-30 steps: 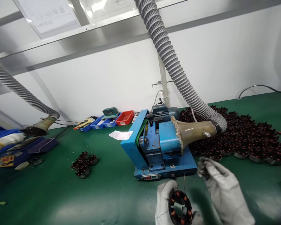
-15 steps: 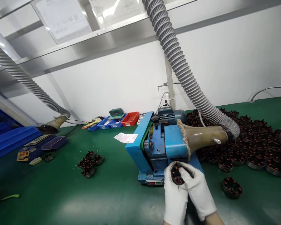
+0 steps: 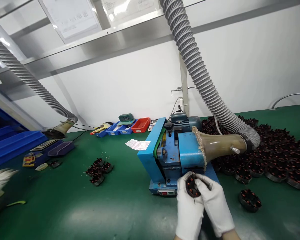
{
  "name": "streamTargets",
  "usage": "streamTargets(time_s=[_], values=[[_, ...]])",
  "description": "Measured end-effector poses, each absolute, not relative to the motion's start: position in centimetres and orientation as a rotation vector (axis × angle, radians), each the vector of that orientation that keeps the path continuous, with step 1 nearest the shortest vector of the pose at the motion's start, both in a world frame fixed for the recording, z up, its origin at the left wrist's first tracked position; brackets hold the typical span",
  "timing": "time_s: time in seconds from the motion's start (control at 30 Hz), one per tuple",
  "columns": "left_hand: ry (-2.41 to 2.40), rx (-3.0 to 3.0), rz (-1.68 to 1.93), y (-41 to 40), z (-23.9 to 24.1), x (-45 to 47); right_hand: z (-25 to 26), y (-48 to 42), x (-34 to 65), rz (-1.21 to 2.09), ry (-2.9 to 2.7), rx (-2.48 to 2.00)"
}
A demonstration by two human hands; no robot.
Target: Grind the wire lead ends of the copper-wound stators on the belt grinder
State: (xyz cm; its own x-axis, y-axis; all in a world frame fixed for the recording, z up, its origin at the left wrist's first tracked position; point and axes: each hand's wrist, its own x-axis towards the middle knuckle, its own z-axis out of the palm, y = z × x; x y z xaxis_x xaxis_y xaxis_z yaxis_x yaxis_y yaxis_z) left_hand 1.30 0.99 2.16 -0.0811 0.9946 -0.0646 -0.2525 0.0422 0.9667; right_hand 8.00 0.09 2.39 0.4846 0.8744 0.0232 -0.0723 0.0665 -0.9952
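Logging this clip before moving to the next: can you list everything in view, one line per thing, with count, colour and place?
blue machine: one, blue, bench centre
extraction hose: one, grey ribbed, from overhead into a tan funnel on the machine
second hose: one, grey, far left
stator pile: many, dark with copper windings, right of the machine
lone stator: one, dark, front right
small stator group: a few, dark, left of the machine
paper slip: one, white, behind the machine
bins: several, blue and red, by the wall
green mat: one, covers the bench
another person's gloved hand: one, white, far left edge
held stator: one, dark, at the machine's front
left hand: white glove, grips the stator
right hand: white glove, grips it too
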Motion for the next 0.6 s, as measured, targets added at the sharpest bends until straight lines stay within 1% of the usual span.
streamTargets(time_s=[0.13,0.23,0.4,0.6], values=[[1.04,0.686,1.356,-0.2,-0.5,1.2,1.4,-1.5,7.6,0.758,-0.858,-1.332],[1.044,0.81,1.39,0.1,-1.2,1.5,1.9,-1.3,7.7,0.816,-0.803,-1.322],[1.051,0.972,1.361,1.6,1.0,2.1,2.9,0.7,8.4,0.894,-0.706,-1.268],[1.102,1.031,1.339,1.8,3.2,2.1,2.5,1.3,8.7,0.899,-0.696,-1.242]])
